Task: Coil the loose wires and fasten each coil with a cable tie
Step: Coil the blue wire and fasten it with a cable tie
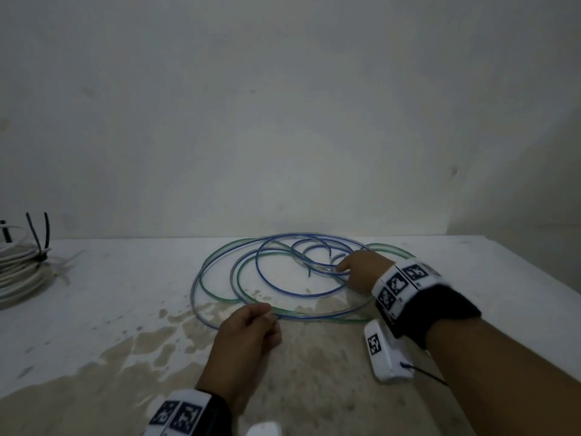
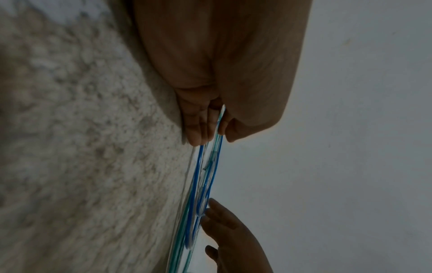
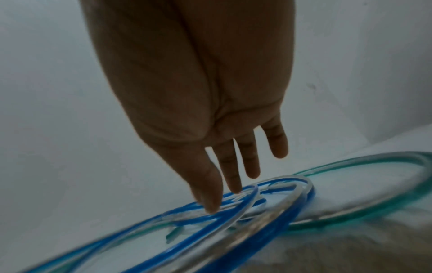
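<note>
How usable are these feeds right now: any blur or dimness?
Head view: dim, corners darkened, right hand slightly smeared. Left wrist view: dark, table soft, wires sharper. Right wrist view: nearest blue and green wires heavily blurred.

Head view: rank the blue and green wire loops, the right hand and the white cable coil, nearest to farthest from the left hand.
1. blue and green wire loops: pinched in the left hand.
2. right hand: across the loops, right.
3. white cable coil: far left edge.

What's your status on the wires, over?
Left hand pinching near loops of the blue and green wires. Right hand open, fingertips on far loops. Wires loose, untied. White coil far left already tied; nothing in the way.
</note>
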The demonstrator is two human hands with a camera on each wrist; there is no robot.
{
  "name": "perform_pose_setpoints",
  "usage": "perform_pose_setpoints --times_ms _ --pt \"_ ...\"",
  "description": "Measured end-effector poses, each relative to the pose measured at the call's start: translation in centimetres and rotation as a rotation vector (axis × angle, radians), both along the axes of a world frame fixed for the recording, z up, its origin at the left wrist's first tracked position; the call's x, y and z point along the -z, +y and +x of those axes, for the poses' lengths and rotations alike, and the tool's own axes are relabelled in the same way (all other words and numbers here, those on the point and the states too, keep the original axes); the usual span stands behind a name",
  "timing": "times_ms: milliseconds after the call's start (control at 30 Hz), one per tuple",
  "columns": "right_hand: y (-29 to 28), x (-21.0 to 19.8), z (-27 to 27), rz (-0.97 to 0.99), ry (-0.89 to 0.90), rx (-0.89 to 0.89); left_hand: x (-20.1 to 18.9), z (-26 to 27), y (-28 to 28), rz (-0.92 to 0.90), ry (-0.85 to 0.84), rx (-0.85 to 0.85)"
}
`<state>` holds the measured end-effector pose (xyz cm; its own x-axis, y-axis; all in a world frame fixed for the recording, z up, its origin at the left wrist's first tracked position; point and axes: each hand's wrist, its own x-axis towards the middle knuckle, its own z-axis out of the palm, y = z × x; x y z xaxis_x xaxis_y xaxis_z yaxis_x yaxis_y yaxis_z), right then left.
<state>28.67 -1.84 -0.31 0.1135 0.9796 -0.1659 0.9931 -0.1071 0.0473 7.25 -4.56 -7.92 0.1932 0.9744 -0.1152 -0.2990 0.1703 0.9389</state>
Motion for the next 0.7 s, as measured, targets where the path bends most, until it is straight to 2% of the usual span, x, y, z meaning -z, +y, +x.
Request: perform_pose_setpoints --times_ms 100,200,233,333,433,600,700 --pt "1.4 0.5 -0.1 -0.100 -0.157 -0.001 0.2 0.0 0.4 -0.004 -0.005 0.008" --pt "1.9 0.1 -0.4 -0.003 -0.186 -0.014 0.3 0.1 0.6 -0.025 -0.025 0.002" --pt "2.0 -0.2 -0.3 0.067 -0.128 -0.015 0.4 0.1 0.6 -0.027 -0.031 -0.003" --pt "2.0 -2.5 0.1 0.327 0.196 -0.095 0.4 0.1 0.7 -0.018 -0.020 -0.008" --pt "1.2 -6.0 -0.1 0.550 0.404 -0.174 0.3 0.1 0.7 -0.024 -0.034 -0.008" --pt "-1.7 -10.3 -2.0 0.649 0.590 -0.280 -0.3 -0.1 0.2 -0.036 -0.045 0.004" --pt "-4.1 -10.8 -3.7 0.617 0.552 -0.344 -1.3 -0.3 0.0 -0.069 -0.125 -0.018"
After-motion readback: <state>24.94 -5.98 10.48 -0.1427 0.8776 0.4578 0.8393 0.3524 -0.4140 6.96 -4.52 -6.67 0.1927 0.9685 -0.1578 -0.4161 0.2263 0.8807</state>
